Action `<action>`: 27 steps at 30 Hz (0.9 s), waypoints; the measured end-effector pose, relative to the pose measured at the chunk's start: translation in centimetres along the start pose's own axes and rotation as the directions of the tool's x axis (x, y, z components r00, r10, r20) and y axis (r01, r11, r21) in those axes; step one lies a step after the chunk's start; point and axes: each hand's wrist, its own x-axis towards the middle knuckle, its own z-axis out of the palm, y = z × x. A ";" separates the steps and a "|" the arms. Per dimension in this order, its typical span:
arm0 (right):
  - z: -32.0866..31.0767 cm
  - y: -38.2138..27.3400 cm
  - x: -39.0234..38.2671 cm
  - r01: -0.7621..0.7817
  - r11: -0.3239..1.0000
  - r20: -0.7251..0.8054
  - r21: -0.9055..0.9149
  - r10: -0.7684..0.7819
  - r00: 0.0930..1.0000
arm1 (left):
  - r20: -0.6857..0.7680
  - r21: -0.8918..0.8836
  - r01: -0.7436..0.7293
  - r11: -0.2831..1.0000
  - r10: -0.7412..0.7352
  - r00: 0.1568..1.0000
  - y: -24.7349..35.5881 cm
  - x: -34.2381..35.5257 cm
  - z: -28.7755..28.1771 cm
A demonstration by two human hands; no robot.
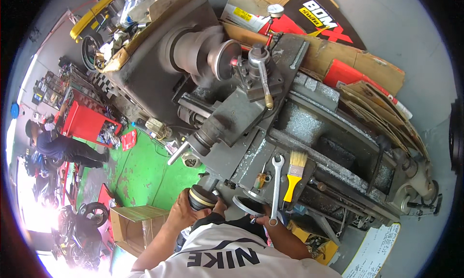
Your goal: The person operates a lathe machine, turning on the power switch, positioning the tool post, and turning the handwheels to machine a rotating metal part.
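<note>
Our left hand (pixel 181 209) curls around a dark round wheel (pixel 202 198). Our right hand (pixel 265 220) is at a metal wheel (pixel 239 203); we cannot tell whether it grips.

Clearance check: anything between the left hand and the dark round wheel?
Nothing visible: the left hand is on the dark round wheel, fingers at its edge. The wrench and yellow-handled brush lie off to the right, clear of both.

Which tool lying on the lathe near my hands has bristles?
The yellow-handled brush, right of the silver wrench. Neither the wrench nor the small tool left of it has bristles.
</note>
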 end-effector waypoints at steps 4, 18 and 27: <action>1.0 0.4 -0.4 0.021 0.999 -0.148 0.038 -0.015 0.989 | 0.014 0.020 0.061 0.998 -0.061 0.998 0.5 -0.2 -0.2; 0.1 0.6 0.0 0.108 0.991 -0.110 -0.081 -0.116 0.987 | -0.004 -0.003 0.033 0.999 -0.033 0.999 0.6 -0.3 -0.1; 3.3 0.7 -0.5 0.124 0.984 -0.278 -0.126 -0.155 0.948 | 0.033 -0.033 0.087 0.996 -0.085 0.996 0.7 -0.1 -0.4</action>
